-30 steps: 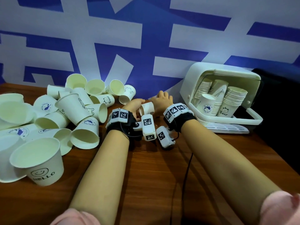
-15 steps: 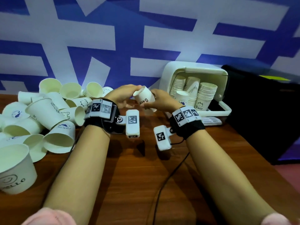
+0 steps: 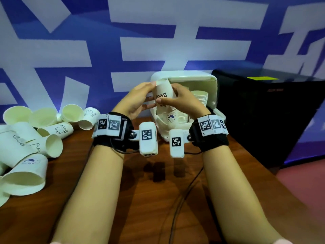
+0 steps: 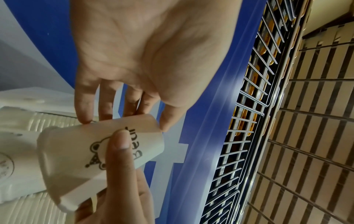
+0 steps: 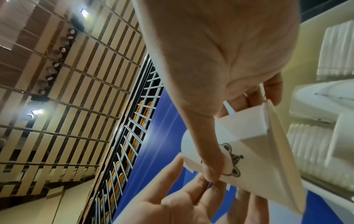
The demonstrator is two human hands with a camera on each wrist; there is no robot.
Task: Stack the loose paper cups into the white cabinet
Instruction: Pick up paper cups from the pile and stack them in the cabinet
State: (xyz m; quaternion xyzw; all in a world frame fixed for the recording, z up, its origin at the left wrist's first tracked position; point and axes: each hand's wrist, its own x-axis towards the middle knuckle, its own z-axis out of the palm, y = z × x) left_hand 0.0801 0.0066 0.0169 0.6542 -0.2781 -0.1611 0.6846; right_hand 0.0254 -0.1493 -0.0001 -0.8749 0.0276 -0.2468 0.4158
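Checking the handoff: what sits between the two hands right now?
In the head view, the Bear cup, base up, sits between the left hand and right hand, held by both in front of the white cabinet.

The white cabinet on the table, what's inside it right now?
Inside the white cabinet stand stacks of paper cups, and a cup with a round blue logo sits in front. The held Bear cup and both hands cover the middle, so the rest stays hidden.
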